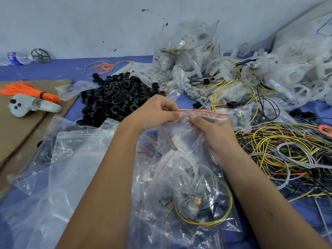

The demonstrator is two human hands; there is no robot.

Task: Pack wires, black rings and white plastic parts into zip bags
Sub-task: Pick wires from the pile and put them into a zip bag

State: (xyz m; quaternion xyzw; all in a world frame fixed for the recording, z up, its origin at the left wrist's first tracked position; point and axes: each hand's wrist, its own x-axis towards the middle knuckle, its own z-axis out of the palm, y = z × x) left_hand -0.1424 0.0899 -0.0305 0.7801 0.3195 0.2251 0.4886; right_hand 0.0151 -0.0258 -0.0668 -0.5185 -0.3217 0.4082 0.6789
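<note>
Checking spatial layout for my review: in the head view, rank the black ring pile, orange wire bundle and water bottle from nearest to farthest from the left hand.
1. black ring pile, just beyond the left hand.
2. orange wire bundle, left on the cardboard.
3. water bottle, far left by the wall.

head cam | worn view, angled forward and down (wide-angle) | close over cluttered table (75,69), wall behind

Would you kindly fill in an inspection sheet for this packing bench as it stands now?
Surface: blue table, cardboard sheet at left.
Job's things: zip bag held up; black rings heaped; white plastic parts piled; empty bags.
Clutter: orange bundle, white controller, water bottle.
Grips: left hand and right hand pinch the bag's seal.
Cables: loose wires tangled at right.
Surroundings: white wall.
</note>
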